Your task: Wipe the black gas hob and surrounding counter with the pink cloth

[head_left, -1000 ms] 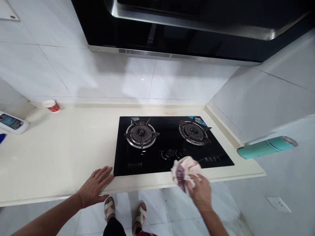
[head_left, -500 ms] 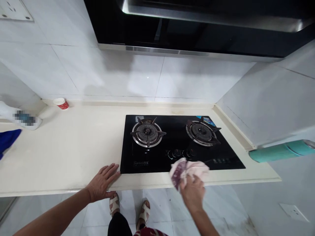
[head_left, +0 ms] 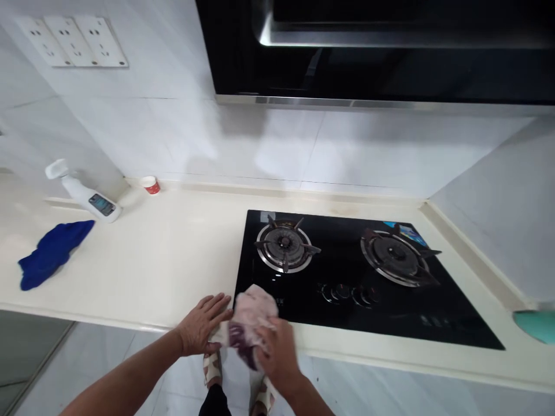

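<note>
My right hand (head_left: 276, 353) is closed on a pink and purple cloth (head_left: 255, 312), which is pressed at the front left corner of the black gas stove (head_left: 329, 254) and hangs over the counter's front edge. Motion blurs this hand and the cloth a little. My left hand (head_left: 203, 325) lies flat on the cream countertop (head_left: 186, 260), fingers spread, with its fingertips close to the cloth and the stove's left edge. Two burners with dark pot supports and two knobs (head_left: 353, 293) are on the stove.
A blue cloth (head_left: 54, 254) and a white spray bottle (head_left: 89, 193) lie at the left. By the back wall stands a red and white paper cup (head_left: 150, 185). A black range hood (head_left: 368, 63) overhangs the stove. Something teal (head_left: 535, 326) shows at the right.
My right hand has moved the cloth leftward along the stove's front edge to its left corner. My left hand stays flat on the counter. The view has turned left, showing more of the blue cloth.
</note>
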`<state>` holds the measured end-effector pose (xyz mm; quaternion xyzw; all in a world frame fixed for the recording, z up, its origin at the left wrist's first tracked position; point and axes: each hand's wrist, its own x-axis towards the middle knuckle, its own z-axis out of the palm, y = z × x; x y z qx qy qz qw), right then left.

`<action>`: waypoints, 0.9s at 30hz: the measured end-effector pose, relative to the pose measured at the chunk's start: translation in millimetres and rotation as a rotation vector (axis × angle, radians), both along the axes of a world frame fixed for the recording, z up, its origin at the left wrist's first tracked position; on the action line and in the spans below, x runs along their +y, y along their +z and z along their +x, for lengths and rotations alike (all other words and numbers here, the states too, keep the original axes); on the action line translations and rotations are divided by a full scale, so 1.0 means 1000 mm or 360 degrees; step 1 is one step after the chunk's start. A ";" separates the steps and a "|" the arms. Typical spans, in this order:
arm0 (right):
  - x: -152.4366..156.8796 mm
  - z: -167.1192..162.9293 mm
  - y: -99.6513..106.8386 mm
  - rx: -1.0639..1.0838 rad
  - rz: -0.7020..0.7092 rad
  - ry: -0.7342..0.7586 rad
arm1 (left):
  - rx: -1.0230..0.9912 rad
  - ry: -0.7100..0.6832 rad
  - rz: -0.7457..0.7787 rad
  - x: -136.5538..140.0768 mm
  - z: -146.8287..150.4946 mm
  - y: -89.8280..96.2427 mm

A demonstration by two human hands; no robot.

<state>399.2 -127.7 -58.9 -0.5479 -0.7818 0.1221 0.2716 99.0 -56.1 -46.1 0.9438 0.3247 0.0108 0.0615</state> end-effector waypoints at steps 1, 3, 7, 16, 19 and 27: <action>-0.001 0.019 -0.002 0.0004 0.0012 -0.0198 | -0.0006 -0.0007 -0.0013 -0.001 0.000 0.000; -0.002 0.055 -0.003 -0.0036 -0.0027 -0.0533 | -0.0007 -0.0009 -0.0053 -0.003 0.002 0.001; 0.007 0.076 0.005 -0.0287 -0.0063 -0.0663 | -0.0021 0.0005 -0.0130 -0.006 0.004 0.004; 0.053 -0.076 0.017 -0.0469 -0.0114 -0.0087 | -0.0355 0.0060 -0.0167 -0.007 0.006 -0.013; 0.059 -0.122 0.017 -0.0436 -0.0194 -0.0001 | -0.0519 0.0267 -0.0099 -0.016 -0.008 -0.021; 0.023 -0.245 0.015 -0.0254 -0.0069 0.0342 | -0.0379 0.1143 0.0326 -0.023 -0.167 -0.008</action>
